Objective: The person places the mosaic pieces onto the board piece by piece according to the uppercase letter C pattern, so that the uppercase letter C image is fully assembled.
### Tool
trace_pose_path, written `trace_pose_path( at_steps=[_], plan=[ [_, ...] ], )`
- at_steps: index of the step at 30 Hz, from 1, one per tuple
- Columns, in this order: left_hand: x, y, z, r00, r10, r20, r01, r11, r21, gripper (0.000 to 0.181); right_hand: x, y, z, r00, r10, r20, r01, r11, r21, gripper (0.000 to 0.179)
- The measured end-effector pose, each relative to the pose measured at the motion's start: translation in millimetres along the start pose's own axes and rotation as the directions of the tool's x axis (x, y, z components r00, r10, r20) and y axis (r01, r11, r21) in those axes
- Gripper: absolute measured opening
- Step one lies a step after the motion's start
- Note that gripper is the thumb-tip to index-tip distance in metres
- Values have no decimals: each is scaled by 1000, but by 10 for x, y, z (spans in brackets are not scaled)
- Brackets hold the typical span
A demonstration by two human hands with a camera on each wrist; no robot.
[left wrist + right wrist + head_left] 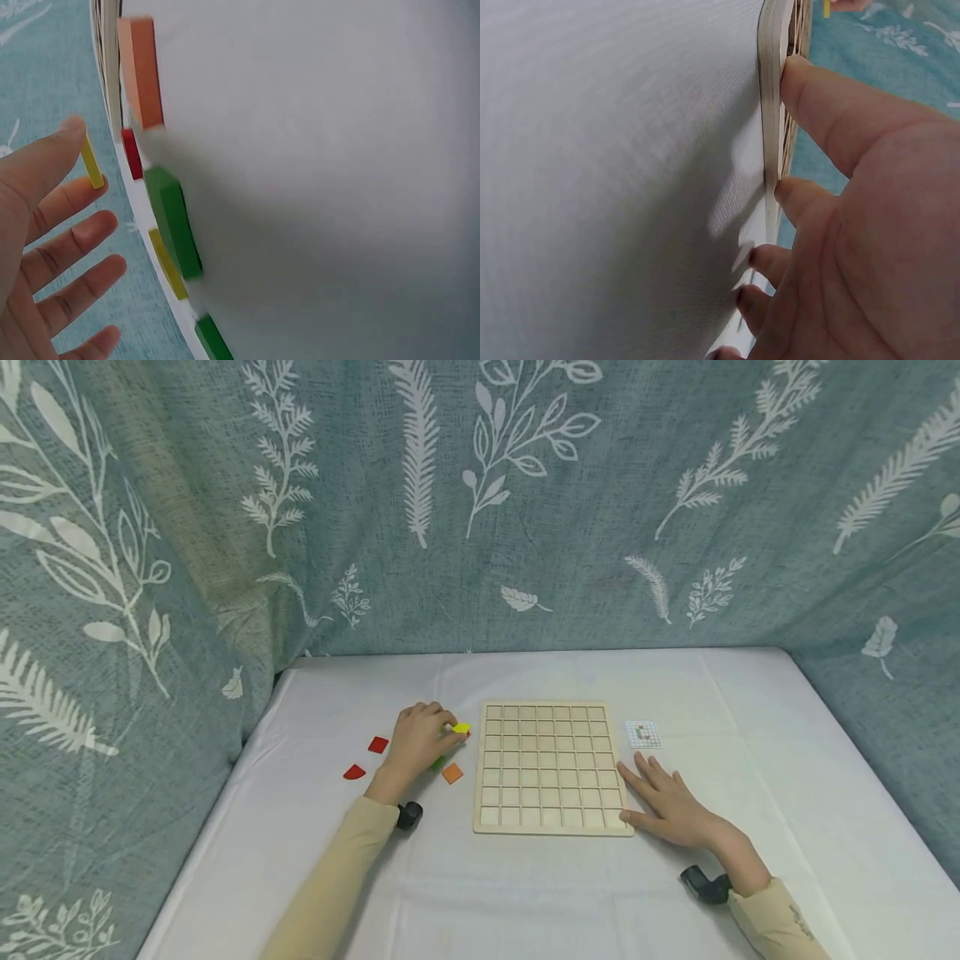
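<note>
Between thumb and index finger, my left hand [422, 739] pinches a yellow tile [461, 727], raised above the cloth left of the board. In the left wrist view that yellow tile [92, 161] is seen edge-on, with the other fingers spread apart. Below and around this hand lie an orange tile [452, 773], green tiles [174, 221], a red tile [132, 154] and another yellow tile [167, 262]. The wooden grid board [551, 828] lies flat with bare squares. My right hand [671, 806] has its fingers spread, thumb and index fingertip touching the board's right edge.
A small card with a printed grid [643, 734] lies right of the board. Farther left are a red square tile [378, 745] and a red quarter-round tile [354, 772]. A white cloth [525, 893] covers the table, and a patterned blue-green curtain [570, 568] hangs behind it.
</note>
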State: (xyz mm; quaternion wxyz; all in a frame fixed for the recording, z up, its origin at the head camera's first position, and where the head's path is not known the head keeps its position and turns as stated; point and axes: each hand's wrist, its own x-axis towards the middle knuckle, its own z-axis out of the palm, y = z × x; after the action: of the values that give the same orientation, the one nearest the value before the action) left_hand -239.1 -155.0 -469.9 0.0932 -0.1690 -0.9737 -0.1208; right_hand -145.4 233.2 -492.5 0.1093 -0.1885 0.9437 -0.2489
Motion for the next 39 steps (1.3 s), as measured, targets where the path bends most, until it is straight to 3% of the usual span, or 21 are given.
trace_pose_path(
  at_steps=[11,24,39],
  plan=[
    [70,142,72,1000,28,1,-28,999,19,31,-8,-25,-12,1000,-12,-6,12,1000,-1,72],
    [144,288,139,997,76,-23,-77,995,-65,29,-16,-34,6,1000,-2,-10,2,1000,-17,72],
    [308,445,186,997,72,24,-69,991,-114,31,-13,-39,4,1000,0,-20,-1,999,-32,71]
  ],
)
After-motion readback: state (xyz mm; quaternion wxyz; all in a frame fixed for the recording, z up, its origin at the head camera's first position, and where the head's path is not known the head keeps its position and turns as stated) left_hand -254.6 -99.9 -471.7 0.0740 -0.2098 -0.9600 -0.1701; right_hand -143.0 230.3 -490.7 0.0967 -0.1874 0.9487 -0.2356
